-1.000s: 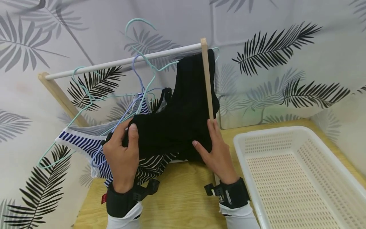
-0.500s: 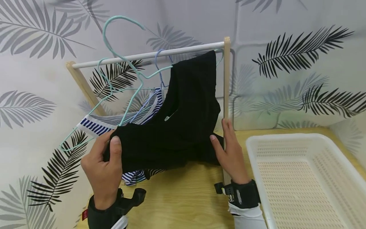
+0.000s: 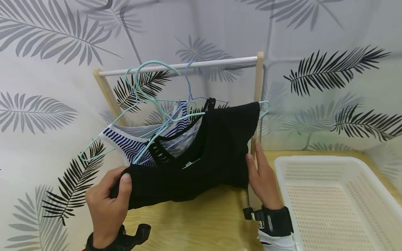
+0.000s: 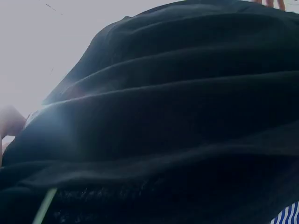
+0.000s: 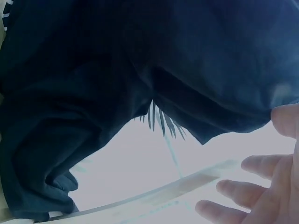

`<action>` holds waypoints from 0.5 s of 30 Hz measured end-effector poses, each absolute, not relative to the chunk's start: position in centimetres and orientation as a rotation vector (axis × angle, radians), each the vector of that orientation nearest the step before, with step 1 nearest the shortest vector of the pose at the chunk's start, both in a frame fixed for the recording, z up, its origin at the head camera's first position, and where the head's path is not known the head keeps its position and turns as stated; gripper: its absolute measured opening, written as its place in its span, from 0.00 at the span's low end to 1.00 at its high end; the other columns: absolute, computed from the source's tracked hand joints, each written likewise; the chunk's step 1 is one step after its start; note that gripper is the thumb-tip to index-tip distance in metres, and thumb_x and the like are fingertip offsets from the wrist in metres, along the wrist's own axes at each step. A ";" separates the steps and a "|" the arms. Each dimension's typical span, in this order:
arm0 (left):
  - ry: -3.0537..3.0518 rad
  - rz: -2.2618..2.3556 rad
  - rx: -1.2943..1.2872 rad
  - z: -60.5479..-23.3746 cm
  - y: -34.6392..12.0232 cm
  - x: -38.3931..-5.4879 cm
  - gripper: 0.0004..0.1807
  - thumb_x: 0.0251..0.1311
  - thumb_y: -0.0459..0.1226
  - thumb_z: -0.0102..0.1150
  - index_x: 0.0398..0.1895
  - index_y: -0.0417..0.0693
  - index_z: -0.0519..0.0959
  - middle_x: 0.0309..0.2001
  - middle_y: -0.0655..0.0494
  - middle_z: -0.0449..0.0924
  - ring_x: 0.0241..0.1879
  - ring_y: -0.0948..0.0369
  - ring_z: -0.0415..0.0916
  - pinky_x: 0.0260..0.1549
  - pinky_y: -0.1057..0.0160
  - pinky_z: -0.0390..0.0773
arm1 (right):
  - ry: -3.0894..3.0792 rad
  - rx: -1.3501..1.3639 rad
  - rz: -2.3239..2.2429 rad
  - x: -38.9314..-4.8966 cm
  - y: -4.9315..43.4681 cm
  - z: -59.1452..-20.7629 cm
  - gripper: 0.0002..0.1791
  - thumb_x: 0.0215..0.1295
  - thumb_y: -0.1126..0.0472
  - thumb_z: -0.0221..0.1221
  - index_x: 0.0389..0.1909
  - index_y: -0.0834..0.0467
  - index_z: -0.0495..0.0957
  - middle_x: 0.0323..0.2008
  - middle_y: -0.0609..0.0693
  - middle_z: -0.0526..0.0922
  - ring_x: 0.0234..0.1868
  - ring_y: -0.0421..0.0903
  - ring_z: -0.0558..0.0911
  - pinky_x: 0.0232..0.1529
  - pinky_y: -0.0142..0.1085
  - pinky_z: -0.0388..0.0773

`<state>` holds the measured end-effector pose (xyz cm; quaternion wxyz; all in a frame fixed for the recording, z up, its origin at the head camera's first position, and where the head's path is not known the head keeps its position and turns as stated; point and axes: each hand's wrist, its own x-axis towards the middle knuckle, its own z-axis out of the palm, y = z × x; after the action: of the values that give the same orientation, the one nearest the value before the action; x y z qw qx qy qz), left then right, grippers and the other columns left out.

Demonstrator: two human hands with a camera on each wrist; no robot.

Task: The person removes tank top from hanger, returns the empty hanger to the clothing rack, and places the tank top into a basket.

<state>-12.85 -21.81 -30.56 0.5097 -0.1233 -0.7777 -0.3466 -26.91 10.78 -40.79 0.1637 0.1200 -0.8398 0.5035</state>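
Note:
A black short-sleeved top (image 3: 223, 146) hangs from a mint-green hanger (image 3: 188, 117), its neck opening and small label facing up. The hanger's right end sticks out past the right sleeve; its left arm runs down behind the cloth. My left hand (image 3: 108, 202) pinches the top's left sleeve between thumb and fingers. At the other side my right hand (image 3: 263, 177) has straight fingers beside the garment's edge and the rack's wooden post (image 3: 259, 83). In the right wrist view the thumb meets the black cloth (image 5: 224, 70). Black cloth (image 4: 163, 112) fills most of the left wrist view.
Behind the top stands a small rack with a white rod (image 3: 220, 63). A blue-striped garment (image 3: 125, 141) on a green hanger and a black-trimmed garment (image 3: 160, 150) with a blue hanger (image 3: 187, 82) hang there. A white perforated basket (image 3: 320, 159) stands at right on the wooden table (image 3: 176, 219).
The black top and its hanger have come down, the hook now near rod height. My left hand has moved left and down, stretching the sleeve outward. The head view has shifted left.

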 end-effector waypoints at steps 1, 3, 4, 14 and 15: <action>-1.872 -0.831 -0.295 -30.5 -22.1 -12.5 0.07 0.59 0.29 0.56 0.33 0.35 0.83 0.27 0.50 0.83 0.28 0.75 0.76 0.30 0.78 0.71 | -2.406 0.336 1.441 -26.8 10.8 -40.8 0.34 0.77 0.46 0.41 0.77 0.51 0.45 0.75 0.52 0.50 0.73 0.53 0.54 0.69 0.53 0.52; -1.862 -0.839 -0.296 -30.4 -22.5 -11.7 0.07 0.58 0.28 0.56 0.30 0.34 0.83 0.26 0.53 0.82 0.27 0.75 0.76 0.30 0.79 0.71 | -2.429 0.317 1.449 -26.5 10.7 -40.8 0.34 0.76 0.44 0.40 0.77 0.50 0.43 0.75 0.52 0.50 0.73 0.54 0.55 0.68 0.53 0.53; -1.851 -0.843 -0.296 -30.3 -22.7 -11.3 0.07 0.57 0.28 0.56 0.29 0.33 0.82 0.25 0.55 0.82 0.25 0.75 0.75 0.29 0.79 0.71 | -2.434 0.306 1.449 -26.4 10.7 -40.8 0.34 0.76 0.44 0.40 0.77 0.50 0.43 0.75 0.52 0.50 0.72 0.54 0.56 0.68 0.53 0.54; -1.769 -0.948 -0.371 -29.8 -23.1 -8.7 0.09 0.52 0.27 0.54 0.20 0.27 0.77 0.17 0.63 0.76 0.16 0.75 0.67 0.18 0.78 0.62 | -2.418 0.276 1.454 -24.4 11.3 -39.4 0.31 0.77 0.45 0.39 0.77 0.43 0.46 0.55 0.62 0.75 0.53 0.58 0.76 0.53 0.53 0.68; -1.760 -0.965 -0.401 -29.8 -23.1 -8.6 0.10 0.53 0.27 0.54 0.19 0.27 0.77 0.16 0.63 0.76 0.15 0.74 0.66 0.16 0.78 0.60 | -2.409 0.273 1.465 -23.9 11.5 -39.1 0.30 0.77 0.45 0.39 0.76 0.44 0.48 0.48 0.62 0.77 0.47 0.57 0.77 0.49 0.51 0.68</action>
<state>-8.65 -23.06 -29.82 0.5204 -0.1672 -0.7344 -0.4024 -23.87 11.47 -39.08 0.1536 0.0952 -0.8403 0.5110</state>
